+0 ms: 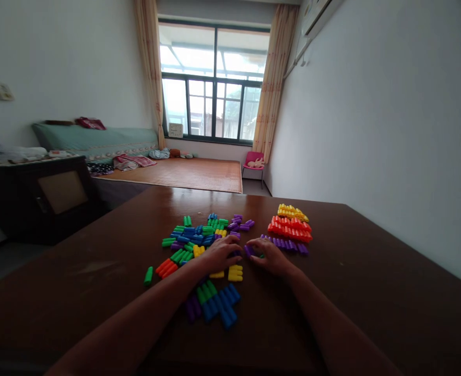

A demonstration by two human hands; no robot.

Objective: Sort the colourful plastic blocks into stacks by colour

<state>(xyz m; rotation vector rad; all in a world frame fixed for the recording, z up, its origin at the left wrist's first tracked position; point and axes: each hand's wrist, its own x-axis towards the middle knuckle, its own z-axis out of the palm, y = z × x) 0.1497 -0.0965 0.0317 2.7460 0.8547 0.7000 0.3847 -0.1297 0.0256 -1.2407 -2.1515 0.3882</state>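
Note:
Several coloured plastic pieces lie on a brown table. My left hand (223, 255) rests at the right side of a mixed pile of blue pieces (193, 236) and green ones, its fingers bent over purple pieces; what lies under the fingertips is hidden. Just right of it, my right hand (270, 255) has its thumb and fingers curved around a small purple piece (248, 250), with a bit of green by the thumb. Beyond my right hand are a purple row (287, 244), red-orange rows (290, 228) and yellow rows (292, 212). Yellow pieces (235, 273) sit below my left hand.
Joined blue pieces (224, 305) lie near my left forearm, beside green and purple ones. A single green piece (148, 275) stands apart at the left. Past the table (371, 261) are a low bed (199, 174), a pink chair (253, 160) and a dark cabinet (30, 190).

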